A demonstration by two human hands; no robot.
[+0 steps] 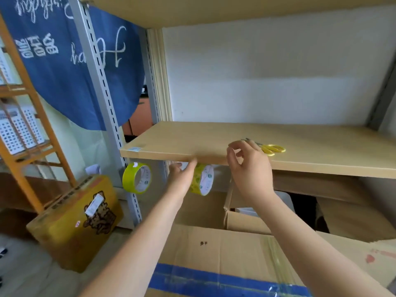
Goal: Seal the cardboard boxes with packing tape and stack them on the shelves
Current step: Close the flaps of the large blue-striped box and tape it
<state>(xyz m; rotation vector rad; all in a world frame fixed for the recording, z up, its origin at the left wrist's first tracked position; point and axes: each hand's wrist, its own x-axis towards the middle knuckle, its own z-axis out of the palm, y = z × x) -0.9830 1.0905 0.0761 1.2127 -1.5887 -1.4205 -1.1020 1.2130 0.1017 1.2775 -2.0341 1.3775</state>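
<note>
A large cardboard box (214,245) lies right below me, with a blue tape strip (214,279) across its near side and a clear tape seam on top. A yellow-green tape roll (205,179) hangs just under the front edge of the wooden shelf (192,136). My left hand (182,179) is against this roll's left side, fingers wrapped on it, index finger touching the shelf edge. My right hand (249,168) hovers at the shelf edge to the right of the roll, fingers curled apart, nothing visible in it. Yellow-handled scissors (273,149) lie on the shelf just behind it.
A second tape roll (137,177) hangs by the grey shelf upright (111,116). A yellow printed box (79,221) stands tilted on the floor at left. An open cardboard box (246,221) sits under the shelf. An orange rack (27,86) stands at far left.
</note>
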